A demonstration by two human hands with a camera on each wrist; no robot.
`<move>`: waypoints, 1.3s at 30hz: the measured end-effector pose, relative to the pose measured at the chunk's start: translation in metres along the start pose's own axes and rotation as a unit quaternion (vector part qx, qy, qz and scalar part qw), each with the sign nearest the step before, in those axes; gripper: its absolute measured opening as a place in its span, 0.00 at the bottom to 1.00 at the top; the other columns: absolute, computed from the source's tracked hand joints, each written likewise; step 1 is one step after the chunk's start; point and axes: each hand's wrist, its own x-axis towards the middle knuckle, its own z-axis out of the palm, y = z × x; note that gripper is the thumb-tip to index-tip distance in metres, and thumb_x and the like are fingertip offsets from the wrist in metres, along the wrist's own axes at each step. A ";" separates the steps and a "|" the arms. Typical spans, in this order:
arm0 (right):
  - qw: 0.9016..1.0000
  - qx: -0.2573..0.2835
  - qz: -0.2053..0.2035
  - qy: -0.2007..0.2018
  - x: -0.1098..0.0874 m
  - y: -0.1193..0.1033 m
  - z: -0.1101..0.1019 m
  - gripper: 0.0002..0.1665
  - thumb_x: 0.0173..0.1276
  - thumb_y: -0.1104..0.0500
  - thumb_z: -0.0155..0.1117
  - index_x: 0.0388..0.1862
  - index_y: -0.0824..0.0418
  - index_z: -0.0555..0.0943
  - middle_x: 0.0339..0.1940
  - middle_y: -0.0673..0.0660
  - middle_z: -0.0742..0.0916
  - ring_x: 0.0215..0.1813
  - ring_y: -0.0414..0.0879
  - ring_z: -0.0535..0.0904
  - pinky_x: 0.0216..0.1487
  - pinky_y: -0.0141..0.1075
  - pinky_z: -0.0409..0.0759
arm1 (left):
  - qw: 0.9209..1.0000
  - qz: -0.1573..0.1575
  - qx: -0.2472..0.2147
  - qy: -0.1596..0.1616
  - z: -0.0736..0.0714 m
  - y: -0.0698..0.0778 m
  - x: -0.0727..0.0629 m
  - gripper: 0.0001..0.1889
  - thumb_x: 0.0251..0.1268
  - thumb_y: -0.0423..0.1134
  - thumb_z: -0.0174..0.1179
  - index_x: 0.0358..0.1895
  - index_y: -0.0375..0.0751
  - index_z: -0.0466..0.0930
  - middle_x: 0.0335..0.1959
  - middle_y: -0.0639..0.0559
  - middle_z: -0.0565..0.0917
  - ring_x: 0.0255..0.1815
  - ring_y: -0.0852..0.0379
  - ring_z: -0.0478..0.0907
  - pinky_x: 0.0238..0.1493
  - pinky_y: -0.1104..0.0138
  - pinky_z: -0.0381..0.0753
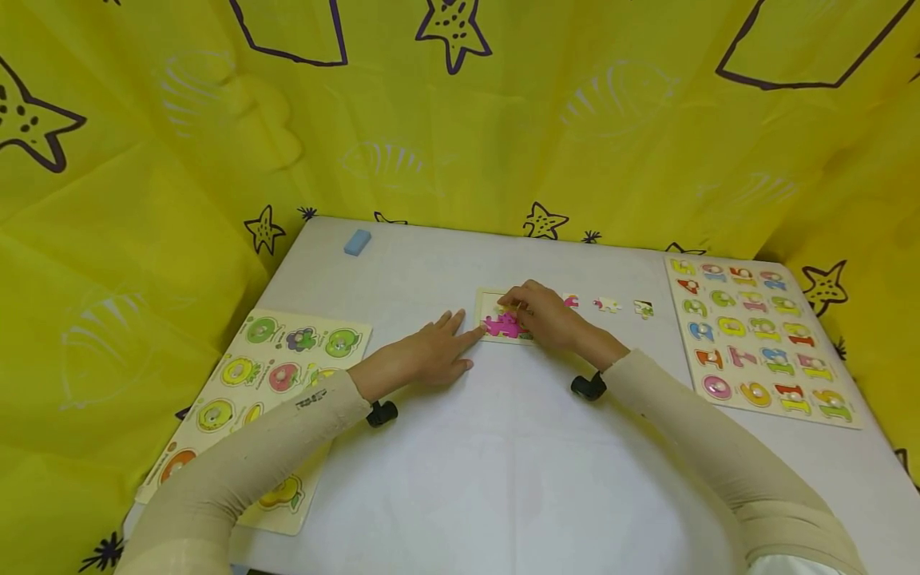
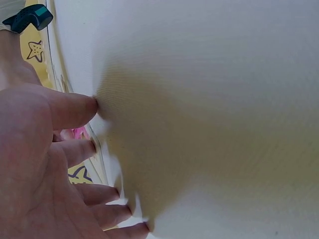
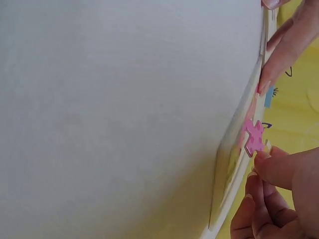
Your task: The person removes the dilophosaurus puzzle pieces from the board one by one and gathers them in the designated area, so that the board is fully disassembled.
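A small jigsaw puzzle tray (image 1: 480, 305) with a pale rim lies mid-table in the head view, pink pieces (image 1: 499, 327) sitting in its lower part. Over its right side, my right hand (image 1: 548, 317) pinches a pink puzzle piece (image 3: 254, 138) between thumb and fingertips. In the right wrist view that piece stands tilted just above the tray. My left hand (image 1: 436, 351) rests on the white table with fingers straight and spread, its index fingertip at the tray's left edge. The left wrist view shows the same left hand (image 2: 45, 159) with its fingertips on the cloth. The right hand hides part of the tray.
Loose puzzle pieces (image 1: 607, 305) lie in a row right of the tray. A fruit peg board (image 1: 345, 323) is under the left forearm, and a number peg board (image 1: 769, 319) stands at the right. A blue block (image 1: 357, 243) lies at the back left, before a yellow curtain (image 1: 460, 120).
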 end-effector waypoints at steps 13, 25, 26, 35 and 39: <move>0.999 0.023 0.024 0.010 -0.002 0.000 -0.013 0.10 0.79 0.64 0.64 0.55 0.62 0.85 0.46 0.58 0.89 0.50 0.53 0.82 0.58 0.48 0.83 | 1.000 0.003 -0.001 0.002 0.000 0.000 0.000 0.35 0.85 0.54 0.48 0.88 0.56 0.49 0.88 0.36 0.43 0.88 0.35 0.41 0.85 0.43 0.49; 0.997 0.033 0.055 0.037 -0.017 0.002 -0.056 0.11 0.81 0.61 0.63 0.56 0.64 0.83 0.50 0.61 0.88 0.53 0.56 0.83 0.55 0.48 0.84 | 1.000 -0.003 -0.006 -0.004 0.000 0.001 0.000 0.35 0.85 0.53 0.48 0.88 0.56 0.48 0.88 0.37 0.41 0.88 0.36 0.40 0.85 0.44 0.48; 0.997 0.027 0.057 0.043 -0.020 0.004 -0.061 0.10 0.81 0.60 0.63 0.54 0.63 0.84 0.50 0.61 0.89 0.52 0.56 0.84 0.55 0.45 0.84 | 1.000 -0.002 -0.006 -0.004 0.000 0.002 0.000 0.35 0.86 0.53 0.48 0.88 0.56 0.48 0.88 0.37 0.42 0.88 0.36 0.40 0.85 0.44 0.48; 0.996 -0.011 0.087 0.029 -0.054 0.028 -0.104 0.10 0.80 0.58 0.64 0.51 0.62 0.88 0.47 0.60 0.91 0.47 0.58 0.84 0.46 0.38 0.81 | 1.000 -0.004 -0.003 -0.004 0.001 0.001 0.000 0.35 0.86 0.53 0.48 0.88 0.56 0.48 0.88 0.37 0.41 0.88 0.35 0.40 0.85 0.43 0.48; 0.993 -0.013 0.110 -0.029 -0.069 0.043 -0.117 0.12 0.82 0.56 0.63 0.52 0.63 0.86 0.45 0.60 0.89 0.46 0.55 0.80 0.44 0.39 0.79 | 1.000 -0.005 -0.004 -0.003 0.001 0.001 0.000 0.35 0.85 0.53 0.48 0.88 0.56 0.48 0.88 0.37 0.42 0.88 0.35 0.40 0.85 0.43 0.48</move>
